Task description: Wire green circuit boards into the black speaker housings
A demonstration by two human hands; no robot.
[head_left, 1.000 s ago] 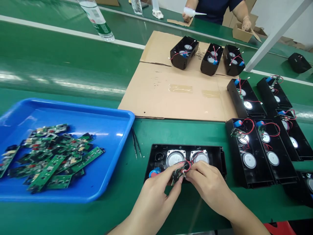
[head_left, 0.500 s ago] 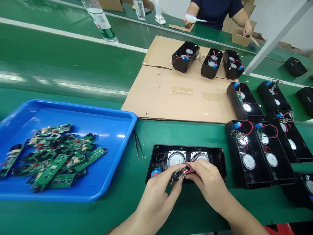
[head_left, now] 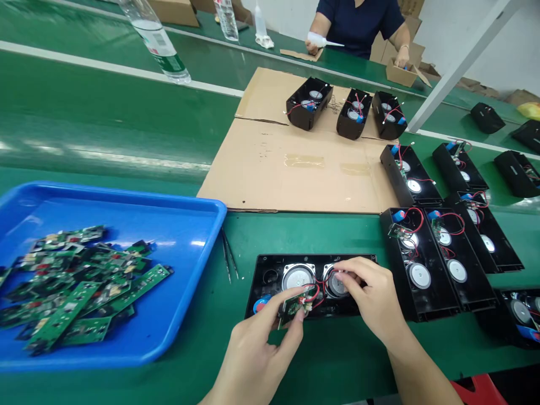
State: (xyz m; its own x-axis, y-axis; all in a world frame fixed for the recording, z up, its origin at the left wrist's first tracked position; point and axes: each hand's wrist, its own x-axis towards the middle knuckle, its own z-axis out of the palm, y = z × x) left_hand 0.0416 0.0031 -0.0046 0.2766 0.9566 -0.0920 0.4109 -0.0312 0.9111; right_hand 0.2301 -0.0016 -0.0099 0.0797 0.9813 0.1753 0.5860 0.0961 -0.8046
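Note:
My left hand (head_left: 257, 349) pinches a small green circuit board (head_left: 291, 308) between thumb and fingers, tilted above the front edge of a black speaker housing (head_left: 265, 264). Red and black wires (head_left: 319, 286) run from the board toward my right hand (head_left: 375, 298). Its thumb and forefinger are closed on a thin wire end above the right-hand speaker (head_left: 336, 286), which they partly cover. The left-hand speaker (head_left: 297, 277) shows its round grey back. A blue cylinder (head_left: 261, 303) sits in the housing's left end, beside my left hand.
A blue tray (head_left: 166, 329) of loose circuit boards lies left, with tweezers (head_left: 228, 256) beside it. Flattened cardboard (head_left: 295, 185) lies behind the housing. Several wired housings (head_left: 422, 298) stand right. Across the table a person (head_left: 358, 25) holds a white squeeze bottle (head_left: 318, 40).
My right hand has moved away from the board toward the right-hand speaker, drawing out a wire end. My left hand keeps the board, now more in view. The camera view has shifted slightly.

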